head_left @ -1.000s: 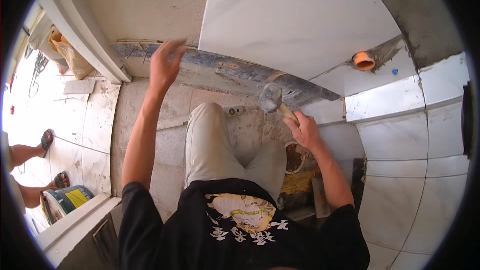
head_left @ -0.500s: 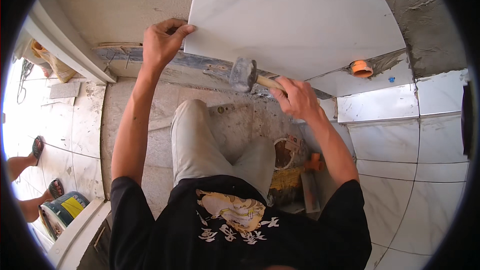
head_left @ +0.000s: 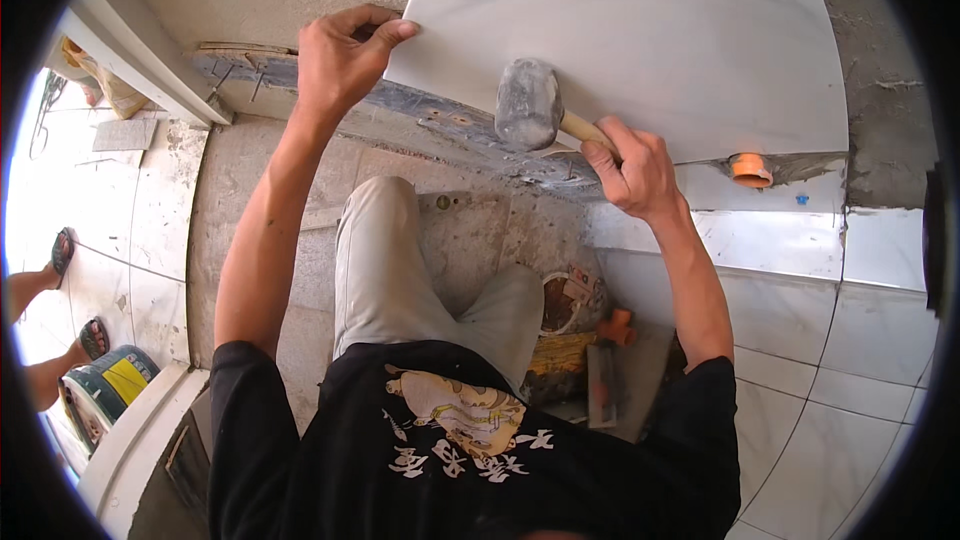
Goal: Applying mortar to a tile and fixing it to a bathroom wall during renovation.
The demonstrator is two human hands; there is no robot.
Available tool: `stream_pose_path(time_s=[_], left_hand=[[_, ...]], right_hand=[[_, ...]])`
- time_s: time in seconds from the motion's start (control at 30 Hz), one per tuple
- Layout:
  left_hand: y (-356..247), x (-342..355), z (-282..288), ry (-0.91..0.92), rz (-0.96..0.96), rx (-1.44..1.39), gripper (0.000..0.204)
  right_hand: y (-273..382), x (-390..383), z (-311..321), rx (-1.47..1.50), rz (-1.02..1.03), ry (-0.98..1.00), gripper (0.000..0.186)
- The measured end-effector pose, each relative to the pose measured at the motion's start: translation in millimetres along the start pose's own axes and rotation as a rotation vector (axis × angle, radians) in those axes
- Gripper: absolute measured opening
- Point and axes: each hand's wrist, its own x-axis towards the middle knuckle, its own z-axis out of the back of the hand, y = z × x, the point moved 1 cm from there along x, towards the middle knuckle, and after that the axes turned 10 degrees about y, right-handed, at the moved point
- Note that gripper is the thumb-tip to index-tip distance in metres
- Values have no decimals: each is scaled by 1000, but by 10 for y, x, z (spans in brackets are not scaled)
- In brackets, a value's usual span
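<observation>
A large white marbled tile (head_left: pixel 640 50) stands against the wall in front of me. My left hand (head_left: pixel 345 55) pinches its lower left side, thumb on the face and fingers curled behind the edge. My right hand (head_left: pixel 635 170) is closed round the wooden handle of a mallet (head_left: pixel 530 105). The mallet's grey, worn head is in front of the tile's lower part; whether it touches the tile I cannot tell. Beneath the tile runs a dark, mortar-smeared rail (head_left: pixel 450 125).
An orange pipe end (head_left: pixel 750 170) sticks out below the tile at right. By my right knee are a bucket (head_left: pixel 570 300), an orange pipe fitting (head_left: pixel 618 327) and a trowel-like tool (head_left: pixel 602 385). At left, another person's feet (head_left: pixel 90 338) stand near a green-and-yellow tub (head_left: pixel 115 380).
The mallet head has come up from below the tile's bottom edge to in front of its face, with my right hand. My left hand keeps its pinch; the whole view has shifted slightly.
</observation>
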Motion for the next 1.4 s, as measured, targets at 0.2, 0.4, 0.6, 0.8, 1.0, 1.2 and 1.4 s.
stream_pose_path(time_s=[0.2,0.4,0.6,0.8,1.0,1.2,1.4], left_hand=[[25,4,-31,-24,-35,-25,24],[39,-2,-43,-38,-42,-35,22],[-12,-7,-36,-33,-7,-37,23],[37,-3,-25,-41,-19,-46,24],[-58,-27,-3,-7,44,-3,25],[63,2,-22,3,48,68,35],[362,84,19,35,50,70,32]], right_hand=[[54,-13,21,-71,83,0,29],[123,29,-7,-76,63,26,29],[126,65,-8,-82,3,57,30],[185,114,-33,-78,10,16,27],[222,125,-58,-103,27,-15,21],[164,67,-310,-93,-2,-17,25],[245,-424,-693,90,11,-27,30]])
